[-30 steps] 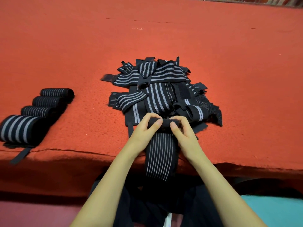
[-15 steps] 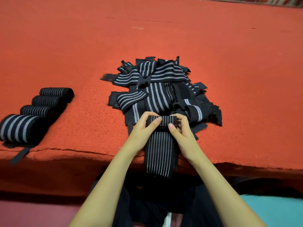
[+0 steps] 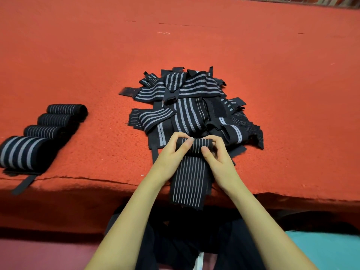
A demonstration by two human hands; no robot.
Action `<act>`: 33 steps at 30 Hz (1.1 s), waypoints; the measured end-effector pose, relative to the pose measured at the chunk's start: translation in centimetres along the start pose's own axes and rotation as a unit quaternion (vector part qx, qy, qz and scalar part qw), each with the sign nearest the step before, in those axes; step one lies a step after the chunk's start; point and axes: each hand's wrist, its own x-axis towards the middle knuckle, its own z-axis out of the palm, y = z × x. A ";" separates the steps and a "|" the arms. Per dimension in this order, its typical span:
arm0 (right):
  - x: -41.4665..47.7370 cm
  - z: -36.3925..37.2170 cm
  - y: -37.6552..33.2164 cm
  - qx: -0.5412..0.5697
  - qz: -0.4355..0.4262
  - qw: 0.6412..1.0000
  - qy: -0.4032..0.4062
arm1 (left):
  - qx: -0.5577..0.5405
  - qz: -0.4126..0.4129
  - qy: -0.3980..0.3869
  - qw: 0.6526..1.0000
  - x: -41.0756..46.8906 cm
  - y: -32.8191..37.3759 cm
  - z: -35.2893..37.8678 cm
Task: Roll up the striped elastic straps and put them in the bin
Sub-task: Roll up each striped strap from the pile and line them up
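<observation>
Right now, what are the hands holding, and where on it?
Both the left hand and right hand pinch the thin-striped strap at its rolled far end.

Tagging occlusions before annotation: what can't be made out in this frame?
Head view only.
- Bin: outside the frame.
- Thin-striped strap: its rolled end is partly covered by the left hand and right hand; turns uncountable.
- Strap pile: layers overlap, count unclear.
- Nearest rolled strap: cut by the left edge.

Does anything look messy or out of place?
The widest roll, nearest on the left, has a loose black tab trailing toward the front edge, unlike the three tidy rolls behind it. The red covering is split along that edge.
</observation>
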 end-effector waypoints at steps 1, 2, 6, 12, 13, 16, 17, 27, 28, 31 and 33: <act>0.0 0.0 0.0 0.000 0.003 1.000 -0.001 | -0.003 0.007 0.001 1.000 0.0 0.0 0.0; 0.1 0.0 -0.1 -0.002 0.006 1.000 0.000 | -0.003 0.017 0.000 1.000 0.0 -0.1 -0.1; 0.2 0.0 0.0 0.008 0.034 0.999 0.023 | -0.005 0.042 -0.014 0.999 -0.2 -0.2 -0.3; -0.1 -0.2 0.0 -0.001 -0.002 1.000 0.016 | -0.014 0.005 -0.004 1.000 0.0 0.2 0.0; -0.1 -0.1 -0.1 -0.001 -0.007 1.000 0.014 | -0.007 -0.009 -0.001 1.000 0.0 0.2 0.0; -0.1 0.0 -0.2 0.021 0.012 1.000 0.002 | 0.009 -0.026 0.005 1.000 -0.1 0.2 0.1; -0.1 0.1 -0.3 0.030 0.024 0.999 -0.007 | 0.016 -0.025 0.008 1.000 -0.2 0.3 0.1; 1.2 0.8 0.4 -0.004 0.080 0.997 -0.019 | -0.010 -0.022 -0.004 1.000 0.0 0.2 0.9; 1.1 0.7 0.5 -0.005 0.075 0.997 -0.019 | -0.008 -0.023 -0.009 1.000 0.1 0.2 0.8; 0.9 0.6 0.5 0.008 0.068 0.997 -0.022 | 0.004 -0.026 -0.015 1.000 0.0 0.4 0.7; 0.9 0.5 0.4 0.035 0.064 0.997 -0.019 | 0.019 -0.028 -0.021 0.999 -0.2 0.3 0.6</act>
